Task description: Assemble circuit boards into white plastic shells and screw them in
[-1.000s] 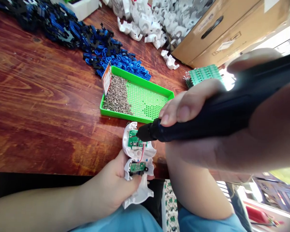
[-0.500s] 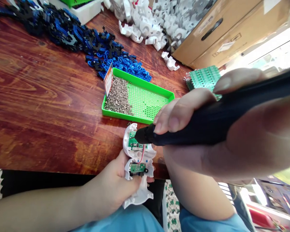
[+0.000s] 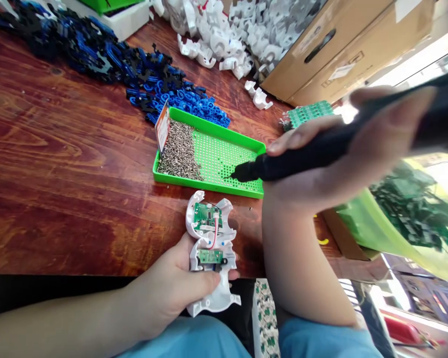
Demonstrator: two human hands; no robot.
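Observation:
My left hand point(image 3: 182, 276) is closed around a white plastic housing point(image 3: 211, 293) at the table's front edge, thumb on its lower part. Inside the housing sit a larger green circuit board point(image 3: 203, 215) and a smaller one point(image 3: 210, 256), with a red and white wire between them. My right hand point(image 3: 321, 154) grips a black electric screwdriver point(image 3: 302, 161). Its thin bit points down at the perforated floor of a green tray point(image 3: 209, 187); whether it touches a screw I cannot tell. Small screws point(image 3: 181, 149) lie heaped in the tray's left half.
Blue and black plastic parts point(image 3: 142, 79) are piled behind the tray. White housings point(image 3: 224, 44) spill beside a cardboard box point(image 3: 321, 54). Stacked green boards point(image 3: 308, 114) lie right of the tray. A yellow-green bag point(image 3: 366, 214) of dark pieces stands at the right.
The screwdriver in my right hand has moved from the upper circuit board up and right to over the tray. The housing stays in my left hand.

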